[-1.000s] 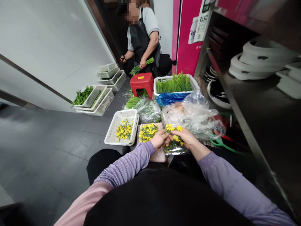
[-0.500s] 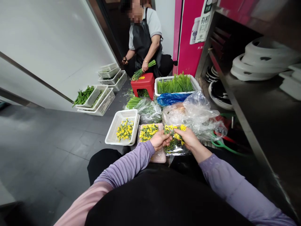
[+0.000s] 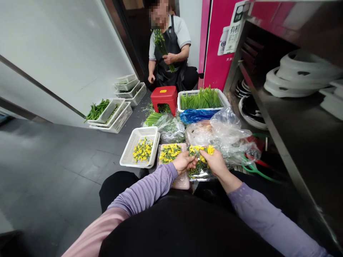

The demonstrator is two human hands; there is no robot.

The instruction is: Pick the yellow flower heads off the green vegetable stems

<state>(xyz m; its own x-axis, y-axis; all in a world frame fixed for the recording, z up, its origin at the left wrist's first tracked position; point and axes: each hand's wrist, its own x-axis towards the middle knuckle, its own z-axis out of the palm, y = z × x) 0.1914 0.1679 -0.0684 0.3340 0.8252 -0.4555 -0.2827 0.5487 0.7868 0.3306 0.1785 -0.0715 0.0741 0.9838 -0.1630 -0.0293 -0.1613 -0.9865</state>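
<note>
My left hand (image 3: 184,162) and my right hand (image 3: 215,161) meet above a clear plastic box (image 3: 201,177) of yellow-flowered green sprigs. Both are closed in a pinch, fingertips nearly touching, on a small sprig (image 3: 198,154) mostly hidden by the fingers. Left of the box lies a pink tray (image 3: 183,184) in clear wrapping, with more yellow flowers (image 3: 169,151) on it; my left forearm covers part of it. Beside that, a white basket (image 3: 126,154) holds a loose heap of yellow flowers (image 3: 143,150).
Plastic bags (image 3: 225,134) and a blue bag (image 3: 197,115) lie beyond. Behind them are a basket of green stalks (image 3: 200,100) and a red stool (image 3: 164,95). A co-worker (image 3: 174,46) holds a green bunch (image 3: 162,46). Stacked baskets (image 3: 108,117) stand left; a metal shelf (image 3: 284,132) stands right.
The co-worker has lifted the green bunch from above the stool to upright near the face. My hands remain pinched over the box; the view has tilted slightly.
</note>
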